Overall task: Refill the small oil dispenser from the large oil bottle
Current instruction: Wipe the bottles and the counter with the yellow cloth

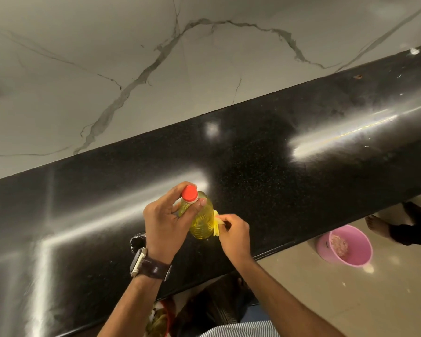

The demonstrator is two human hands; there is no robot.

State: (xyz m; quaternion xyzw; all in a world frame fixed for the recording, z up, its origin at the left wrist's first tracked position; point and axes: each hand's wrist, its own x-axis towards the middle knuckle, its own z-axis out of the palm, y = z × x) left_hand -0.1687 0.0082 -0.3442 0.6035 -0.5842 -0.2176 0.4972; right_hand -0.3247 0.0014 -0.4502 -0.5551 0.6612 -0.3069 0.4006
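Observation:
A plastic oil bottle (202, 221) full of yellow oil, with a red cap (189, 193), stands on the black counter (265, 166). My left hand (164, 223) grips its neck just under the cap, fingers curled round it. My right hand (236, 233) pinches a yellow bit of label or wrapper (216, 226) on the bottle's right side. A small dark round object (137, 239) shows on the counter just left of my left wrist; I cannot tell what it is. No small dispenser is plainly visible.
A marble-patterned wall (156, 69) rises behind the counter. On the floor at the right a pink bucket (344, 245) holds scraps, and another person's foot (377, 224) stands beside it. Crumbs dot the counter's far right end.

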